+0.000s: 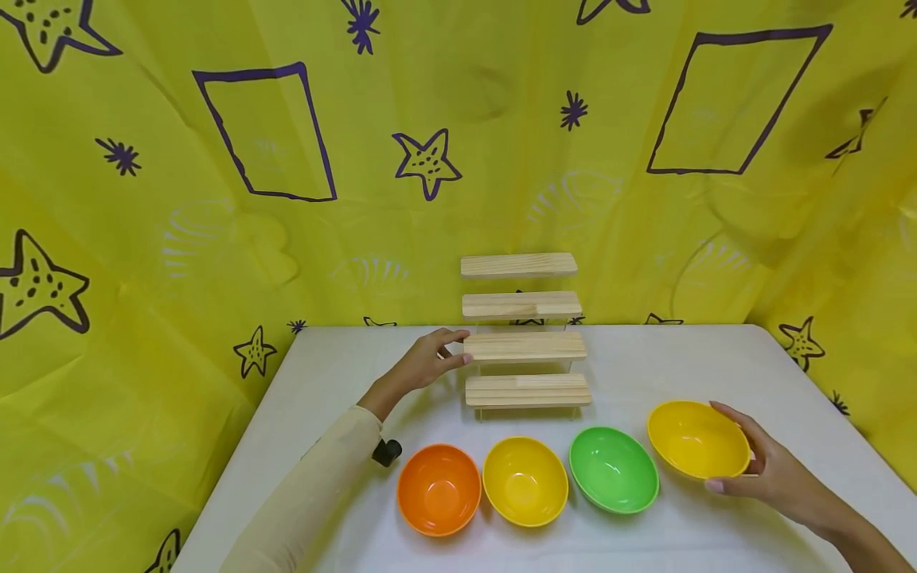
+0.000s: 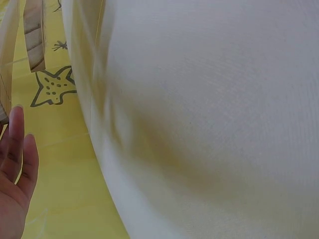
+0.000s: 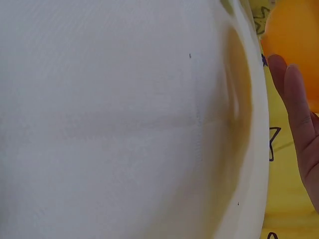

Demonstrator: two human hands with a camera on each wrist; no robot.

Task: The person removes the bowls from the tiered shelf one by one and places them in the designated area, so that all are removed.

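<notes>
A tiered stand with several wooden shelves (image 1: 525, 347) stands toward the back of the table. My left hand (image 1: 427, 360) grips the left end of its second shelf from the bottom, thumb at the front edge. In the left wrist view, the fingers (image 2: 16, 129) reach the wood at the frame's edge. On the right, my right hand (image 1: 777, 477) holds a yellow bowl (image 1: 698, 439) by its right side, its inside facing up. The right wrist view shows this bowl (image 3: 294, 40) only in part, with fingers against its outside.
In front of the stand, an orange bowl (image 1: 439, 490), another yellow bowl (image 1: 526, 482) and a green bowl (image 1: 614, 470) sit in a row. A white cloth covers the table (image 1: 680, 358). Yellow patterned sheeting (image 1: 501, 95) hangs behind and at both sides.
</notes>
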